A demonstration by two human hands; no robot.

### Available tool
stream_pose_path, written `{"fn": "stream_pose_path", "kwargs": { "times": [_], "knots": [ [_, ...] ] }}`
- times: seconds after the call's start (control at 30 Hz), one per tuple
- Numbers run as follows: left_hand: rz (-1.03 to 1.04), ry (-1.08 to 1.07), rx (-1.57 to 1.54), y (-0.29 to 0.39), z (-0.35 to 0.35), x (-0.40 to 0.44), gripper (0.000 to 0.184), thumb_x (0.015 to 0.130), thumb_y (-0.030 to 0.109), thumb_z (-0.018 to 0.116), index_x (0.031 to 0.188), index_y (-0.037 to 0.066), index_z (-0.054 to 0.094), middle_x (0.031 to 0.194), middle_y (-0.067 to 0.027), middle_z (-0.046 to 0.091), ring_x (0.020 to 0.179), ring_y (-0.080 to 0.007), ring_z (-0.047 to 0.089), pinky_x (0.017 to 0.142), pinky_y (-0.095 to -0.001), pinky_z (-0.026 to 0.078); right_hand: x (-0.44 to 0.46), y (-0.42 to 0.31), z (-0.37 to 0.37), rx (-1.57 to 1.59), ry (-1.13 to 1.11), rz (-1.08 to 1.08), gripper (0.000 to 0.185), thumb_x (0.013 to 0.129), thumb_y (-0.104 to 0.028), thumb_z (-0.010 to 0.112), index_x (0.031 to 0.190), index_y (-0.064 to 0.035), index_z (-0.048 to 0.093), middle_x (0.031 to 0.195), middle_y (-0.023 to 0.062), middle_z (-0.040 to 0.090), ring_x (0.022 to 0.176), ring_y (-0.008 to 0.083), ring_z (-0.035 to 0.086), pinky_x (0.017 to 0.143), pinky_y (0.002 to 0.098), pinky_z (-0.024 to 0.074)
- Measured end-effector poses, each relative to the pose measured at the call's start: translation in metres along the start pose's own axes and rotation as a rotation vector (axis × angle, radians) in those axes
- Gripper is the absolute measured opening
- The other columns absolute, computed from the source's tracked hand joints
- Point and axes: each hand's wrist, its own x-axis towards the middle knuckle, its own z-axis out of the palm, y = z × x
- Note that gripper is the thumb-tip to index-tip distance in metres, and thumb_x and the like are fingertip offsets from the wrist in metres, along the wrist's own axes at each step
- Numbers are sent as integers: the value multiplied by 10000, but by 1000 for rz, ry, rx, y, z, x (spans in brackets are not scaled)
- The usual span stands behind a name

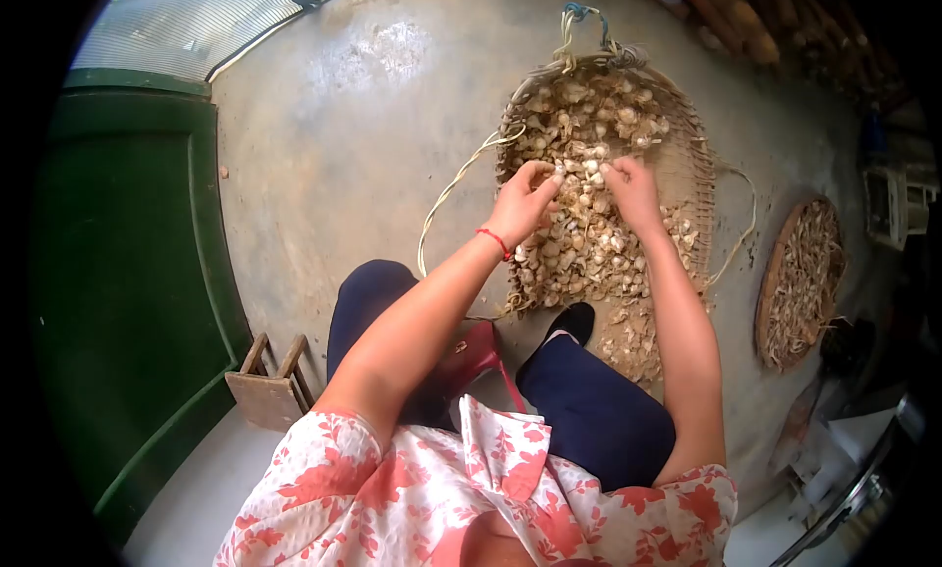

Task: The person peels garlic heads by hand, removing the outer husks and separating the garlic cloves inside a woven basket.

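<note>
A long woven basket lies on the floor in front of me, filled with what look like garlic bulbs and dry husks. Over its middle, my left hand, with a red string on the wrist, has thumb and fingers pinched at a small pale piece. My right hand is a short way to the right, its thumb and fingertips together near whitish bulbs; whatever it grips is too small to name. The two hands are apart. Loose husks spill out at the basket's near end.
Rope loops rise from the basket's sides. A round tray of dried stalks lies at the right. A small wooden stool stands by the green door at the left. Logs are stacked at the upper right.
</note>
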Motion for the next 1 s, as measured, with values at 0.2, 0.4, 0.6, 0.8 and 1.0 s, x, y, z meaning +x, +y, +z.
{"fn": "stream_pose_path", "kwargs": {
  "times": [0.2, 0.4, 0.6, 0.8, 1.0],
  "knots": [
    [51, -132, -270, 6, 22, -4, 310, 934, 277, 541, 1124, 45, 460, 961, -57, 518, 820, -138, 581, 600, -301, 548, -50, -31, 12, -180, 61, -472, 244, 791, -156, 676, 930, -44, 509, 696, 108, 551, 613, 223, 579, 546, 344, 457],
    [-20, -206, -391, 11, 24, -13, 279, 927, 213, 463, 1142, 36, 446, 996, -83, 491, 777, -172, 563, 562, -330, 549, -72, -42, 7, -199, 64, -371, 521, 769, -178, 714, 1190, -69, 428, 628, 97, 527, 565, 237, 571, 536, 360, 454],
    [-69, -138, -105, 24, 18, -25, 301, 967, 350, 438, 919, 53, 429, 734, -38, 471, 675, -126, 485, 469, -278, 379, -62, -43, 24, -241, 43, -536, 439, 814, -196, 622, 1195, -44, 465, 692, 195, 607, 646, 347, 632, 566, 420, 483],
    [290, 147, -26, -15, 19, -8, 290, 992, 374, 371, 875, 114, 424, 652, 19, 393, 492, -73, 358, 395, -241, 303, -60, -55, 44, -116, 96, -588, 327, 873, -164, 505, 1170, -27, 481, 809, 228, 614, 691, 401, 614, 611, 449, 487],
    [491, 382, 233, -6, 17, -17, 199, 975, 230, 455, 916, 41, 476, 665, -51, 478, 589, -121, 446, 547, -298, 409, -48, -48, 67, 153, 248, -638, 258, 948, -185, 416, 1136, -41, 518, 841, 60, 611, 689, 152, 576, 540, 301, 469]
  ]
}}
